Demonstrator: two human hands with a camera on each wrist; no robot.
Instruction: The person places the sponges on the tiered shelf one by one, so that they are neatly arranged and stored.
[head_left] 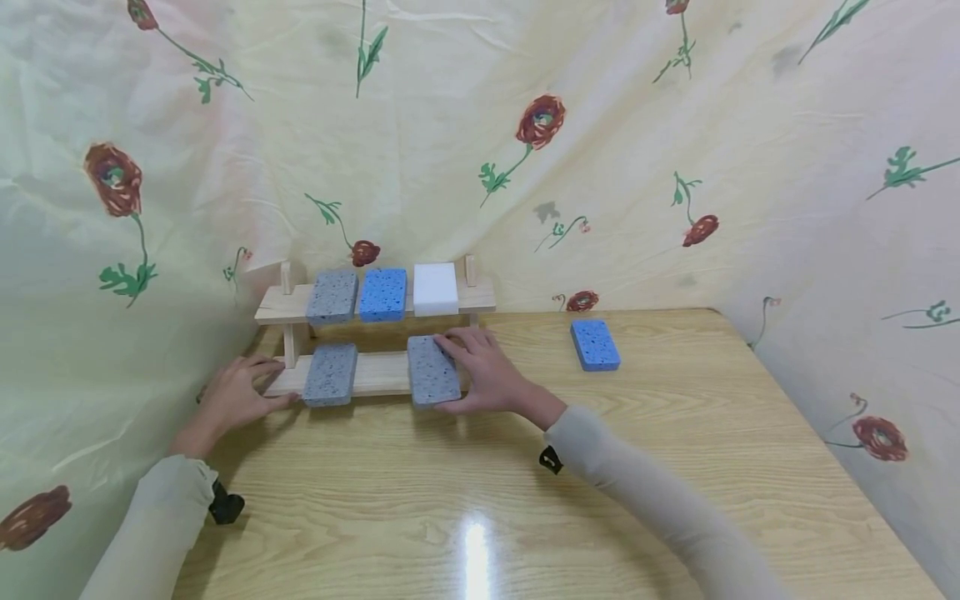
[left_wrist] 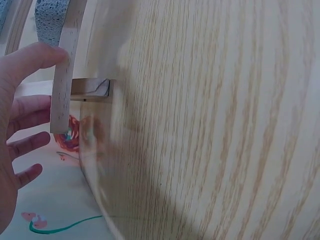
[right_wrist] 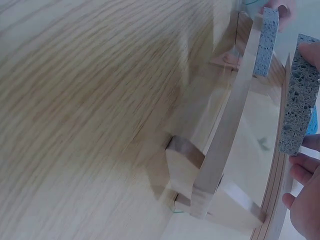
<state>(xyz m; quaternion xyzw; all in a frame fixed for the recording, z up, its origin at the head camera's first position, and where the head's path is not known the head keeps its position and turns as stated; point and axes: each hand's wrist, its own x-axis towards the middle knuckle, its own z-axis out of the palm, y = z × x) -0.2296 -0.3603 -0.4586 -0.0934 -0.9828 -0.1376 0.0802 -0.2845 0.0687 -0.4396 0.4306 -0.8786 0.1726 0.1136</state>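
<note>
The person's right hand [head_left: 491,371] grasps a grey speckled sponge [head_left: 433,371], its thumb and fingers spread to opposite edges. This held sponge stands tilted at the right part of the lower shelf of a wooden rack [head_left: 381,372]; a gap seems to show between sponge and lower board in the right wrist view, but the angle makes contact hard to judge. The left hand [head_left: 232,396] pinches the lower shelf at its left end, thumb on the near edge and fingers behind the board.

Between the two grips, nearer the left one, a second grey sponge [head_left: 330,375] leans on the lower shelf. Above and beyond the right hand's grip, the upper shelf [head_left: 483,295] bears three more: a white sponge [head_left: 435,289] closest to being straight above it, a blue sponge [head_left: 383,294] to its left, then a third grey sponge [head_left: 332,297] farthest left. Well to the right of the right hand, another blue sponge [head_left: 596,345] lies flat on the wood-grained table [head_left: 525,517].
</note>
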